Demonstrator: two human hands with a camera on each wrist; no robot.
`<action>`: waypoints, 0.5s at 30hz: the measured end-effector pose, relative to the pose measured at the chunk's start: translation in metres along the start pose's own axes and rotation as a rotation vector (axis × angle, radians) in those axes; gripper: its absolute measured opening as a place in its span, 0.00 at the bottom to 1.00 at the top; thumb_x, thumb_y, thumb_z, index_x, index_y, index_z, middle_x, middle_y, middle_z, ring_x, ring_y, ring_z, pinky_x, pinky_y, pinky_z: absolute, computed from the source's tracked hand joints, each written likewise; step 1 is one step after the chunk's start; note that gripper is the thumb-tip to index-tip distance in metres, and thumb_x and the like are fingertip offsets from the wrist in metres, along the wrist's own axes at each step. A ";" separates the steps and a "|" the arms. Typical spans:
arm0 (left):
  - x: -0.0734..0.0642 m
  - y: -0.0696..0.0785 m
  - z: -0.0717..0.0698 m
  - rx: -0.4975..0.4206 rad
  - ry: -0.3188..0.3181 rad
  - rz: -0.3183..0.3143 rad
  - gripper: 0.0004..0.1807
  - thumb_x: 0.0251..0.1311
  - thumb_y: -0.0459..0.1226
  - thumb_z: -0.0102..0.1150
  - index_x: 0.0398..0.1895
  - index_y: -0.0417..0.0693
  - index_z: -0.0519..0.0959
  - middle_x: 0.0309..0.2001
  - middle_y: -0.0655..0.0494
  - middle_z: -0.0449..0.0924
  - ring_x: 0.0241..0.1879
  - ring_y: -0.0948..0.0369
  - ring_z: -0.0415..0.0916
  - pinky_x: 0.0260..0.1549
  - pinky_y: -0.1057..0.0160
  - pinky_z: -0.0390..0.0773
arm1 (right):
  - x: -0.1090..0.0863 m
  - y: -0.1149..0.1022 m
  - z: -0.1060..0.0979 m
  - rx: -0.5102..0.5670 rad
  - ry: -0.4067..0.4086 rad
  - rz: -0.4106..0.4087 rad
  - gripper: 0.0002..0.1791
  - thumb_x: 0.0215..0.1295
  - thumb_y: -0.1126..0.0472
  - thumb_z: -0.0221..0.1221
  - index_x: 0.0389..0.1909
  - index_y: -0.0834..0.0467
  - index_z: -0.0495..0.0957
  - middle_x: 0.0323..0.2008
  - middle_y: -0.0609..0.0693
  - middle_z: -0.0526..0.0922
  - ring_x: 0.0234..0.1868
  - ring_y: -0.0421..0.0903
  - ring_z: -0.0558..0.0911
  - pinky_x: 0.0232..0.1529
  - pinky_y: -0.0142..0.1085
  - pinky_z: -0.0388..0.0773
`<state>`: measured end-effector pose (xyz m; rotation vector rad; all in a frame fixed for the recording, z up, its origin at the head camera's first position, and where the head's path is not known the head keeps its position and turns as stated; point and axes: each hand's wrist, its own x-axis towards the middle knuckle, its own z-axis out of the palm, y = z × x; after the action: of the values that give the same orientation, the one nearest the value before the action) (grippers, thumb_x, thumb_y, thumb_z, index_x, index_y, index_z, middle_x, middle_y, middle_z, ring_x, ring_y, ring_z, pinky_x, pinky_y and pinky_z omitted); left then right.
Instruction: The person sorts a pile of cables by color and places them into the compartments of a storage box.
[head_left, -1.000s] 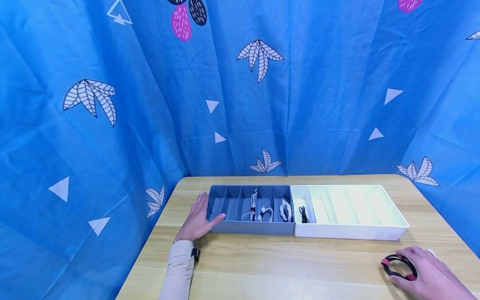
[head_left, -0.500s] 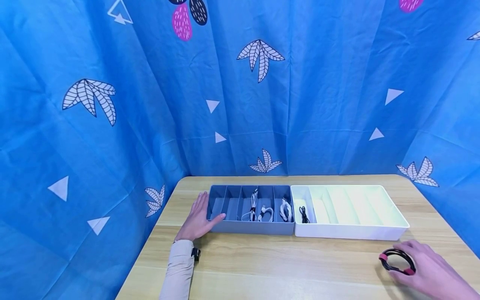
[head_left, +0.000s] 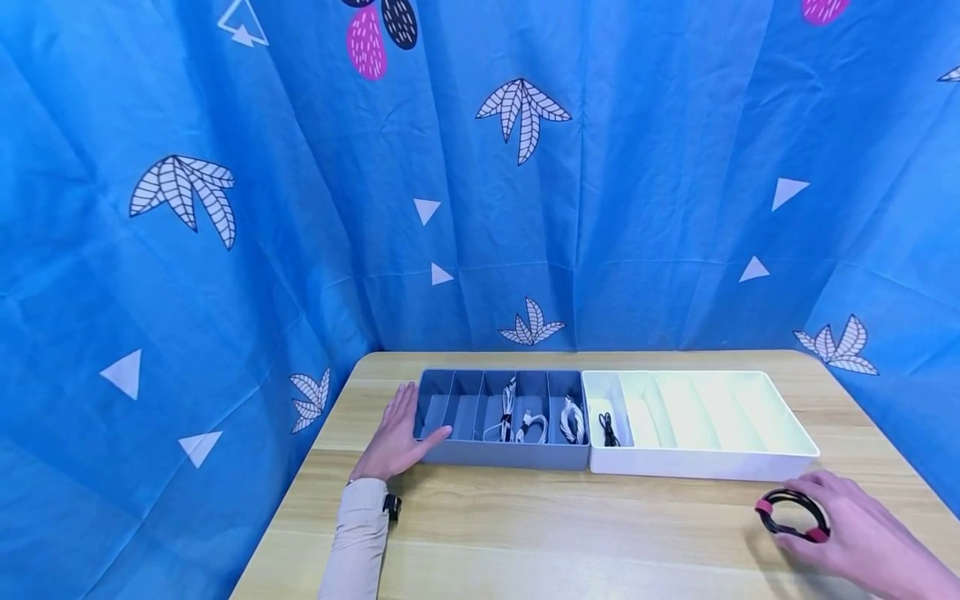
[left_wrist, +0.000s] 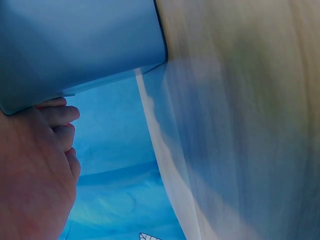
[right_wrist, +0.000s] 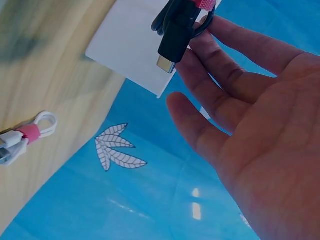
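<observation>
Off the tabletop at the right, my right hand [head_left: 851, 529] pinches a coiled black cable [head_left: 765, 521] with red ties. Its metal plug end [right_wrist: 167, 64] hangs down in the right wrist view. My left hand [head_left: 393, 440] lies against the left end of a grey-blue divided box [head_left: 510, 455], fingers along its side and thumb over the front rim. Inside that box, white cables [head_left: 573, 421] lie in the three right-hand compartments. A white divided box [head_left: 701, 462] stands against its right end, with a small black cable [head_left: 608, 429] in the leftmost compartment.
A bundled white cable [right_wrist: 45, 125] with a red tie lies on the wooden table [head_left: 570, 533], seen in the right wrist view. A blue patterned curtain [head_left: 480, 217] hangs behind the table and along its sides.
My right hand has lifted the coiled black cable and carried it slightly left and toward the white box. My left hand stays in place.
</observation>
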<state>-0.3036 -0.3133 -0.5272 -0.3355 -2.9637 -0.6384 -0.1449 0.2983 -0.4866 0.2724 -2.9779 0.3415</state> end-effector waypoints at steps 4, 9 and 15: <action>0.000 0.000 0.001 0.000 -0.001 -0.002 0.60 0.57 0.75 0.44 0.80 0.51 0.34 0.81 0.50 0.35 0.81 0.51 0.31 0.78 0.44 0.42 | 0.001 -0.002 -0.003 -0.010 0.003 0.000 0.38 0.36 0.36 0.76 0.44 0.58 0.83 0.38 0.48 0.78 0.37 0.47 0.74 0.31 0.39 0.73; 0.000 0.000 0.001 -0.007 0.000 -0.001 0.60 0.56 0.75 0.43 0.80 0.50 0.35 0.81 0.51 0.34 0.81 0.50 0.31 0.79 0.44 0.41 | 0.003 -0.005 -0.007 -0.011 0.022 -0.005 0.40 0.35 0.38 0.77 0.45 0.62 0.82 0.42 0.53 0.80 0.39 0.52 0.77 0.34 0.47 0.78; -0.001 0.000 0.000 -0.004 -0.003 0.000 0.60 0.57 0.75 0.43 0.80 0.50 0.34 0.81 0.51 0.33 0.81 0.51 0.30 0.79 0.46 0.40 | 0.006 -0.008 -0.011 -0.031 0.087 -0.036 0.39 0.32 0.39 0.78 0.43 0.62 0.83 0.43 0.55 0.82 0.40 0.53 0.79 0.34 0.47 0.78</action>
<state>-0.3030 -0.3137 -0.5278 -0.3371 -2.9661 -0.6441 -0.1477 0.2928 -0.4730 0.2991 -2.8864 0.2948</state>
